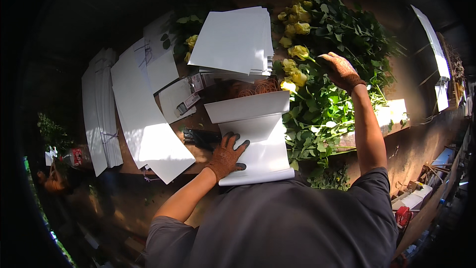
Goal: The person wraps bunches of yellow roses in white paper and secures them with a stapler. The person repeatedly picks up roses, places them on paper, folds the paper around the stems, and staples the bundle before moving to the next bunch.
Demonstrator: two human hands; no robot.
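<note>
White bundle of sheets (101, 114) at far left on the bench (406, 82); next, more sheets (148, 124), apparently past the near edge, so likely to slide off if knocked. Close by a black item (199, 138), the left hand (228, 156), fingers spread, pressing down a white sheet (263, 144) with a curled near edge: liable to spring back or crease under uneven pressure. Farther right, yellow roses (298, 52) among leafy stems (317, 134), easily bruised or snapped if tangled. Above these, the right hand (342, 72) with fingers somewhat bent; impossible to tell whether pinching anything, perhaps prone to dragging neighbouring stalks along.
</note>
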